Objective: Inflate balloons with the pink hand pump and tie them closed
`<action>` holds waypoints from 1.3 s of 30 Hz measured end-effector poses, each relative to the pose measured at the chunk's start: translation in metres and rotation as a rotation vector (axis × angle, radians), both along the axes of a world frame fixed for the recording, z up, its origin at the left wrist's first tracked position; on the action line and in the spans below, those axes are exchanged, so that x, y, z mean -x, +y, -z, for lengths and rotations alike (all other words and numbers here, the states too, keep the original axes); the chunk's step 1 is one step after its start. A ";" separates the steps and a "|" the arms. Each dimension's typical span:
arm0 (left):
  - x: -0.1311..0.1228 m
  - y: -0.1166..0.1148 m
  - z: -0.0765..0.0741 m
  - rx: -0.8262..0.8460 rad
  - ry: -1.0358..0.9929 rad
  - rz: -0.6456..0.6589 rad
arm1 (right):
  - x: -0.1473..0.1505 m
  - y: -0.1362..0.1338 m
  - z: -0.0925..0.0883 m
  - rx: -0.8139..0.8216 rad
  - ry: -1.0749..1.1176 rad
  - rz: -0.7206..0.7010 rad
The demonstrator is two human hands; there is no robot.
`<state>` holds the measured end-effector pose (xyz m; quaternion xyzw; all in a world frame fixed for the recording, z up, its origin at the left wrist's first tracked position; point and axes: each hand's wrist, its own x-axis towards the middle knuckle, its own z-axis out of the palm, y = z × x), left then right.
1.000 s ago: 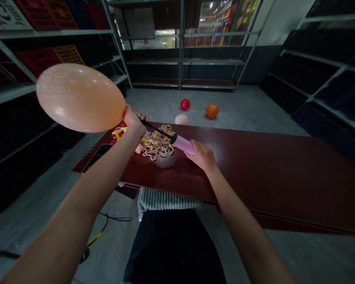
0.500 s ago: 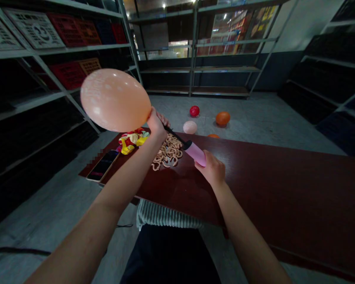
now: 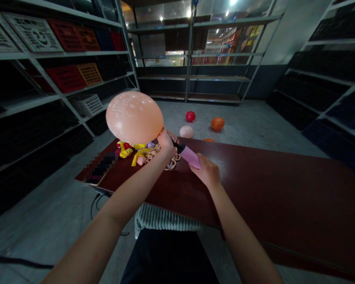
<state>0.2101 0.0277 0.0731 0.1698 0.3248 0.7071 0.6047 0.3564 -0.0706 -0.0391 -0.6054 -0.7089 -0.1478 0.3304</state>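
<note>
A peach-orange inflated balloon (image 3: 134,117) with pale printing stands out to the left above the table. My left hand (image 3: 166,142) is closed around its neck, where the black end of a hand pump meets it. The pump's pink barrel (image 3: 190,156) points down and to the right. Wrapped round the lower end of this barrel is my right hand (image 3: 206,169). Beneath my left hand lies a heap of beige curled pieces (image 3: 173,162), partly hidden by my wrist. Flat uninflated balloons (image 3: 126,150) in yellow, red and pink lie beside it.
The dark red table (image 3: 254,185) stretches off to the right. A phone (image 3: 102,169), partly blurred out, lies at its left end. Beyond it, red (image 3: 190,116), orange (image 3: 217,124) and pale pink balloons (image 3: 186,131) rest on the floor. Metal shelves with crates (image 3: 66,79) stand left.
The pump has shortened: its black rod showed between my hands before, and now the barrel is close to my left hand. My left hand and the balloon have shifted right and down.
</note>
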 end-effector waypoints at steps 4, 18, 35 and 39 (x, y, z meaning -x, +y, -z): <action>0.023 -0.007 -0.009 0.018 -0.019 -0.040 | 0.003 -0.003 -0.001 0.002 -0.017 -0.046; 0.098 0.012 -0.088 -0.097 0.045 -0.024 | 0.005 -0.003 -0.002 -0.052 0.053 -0.129; -0.032 -0.006 -0.033 -0.185 0.109 0.175 | -0.009 0.004 0.002 0.024 0.189 0.043; -0.035 -0.015 -0.022 -0.156 0.081 0.155 | -0.010 0.004 0.001 0.056 0.194 0.043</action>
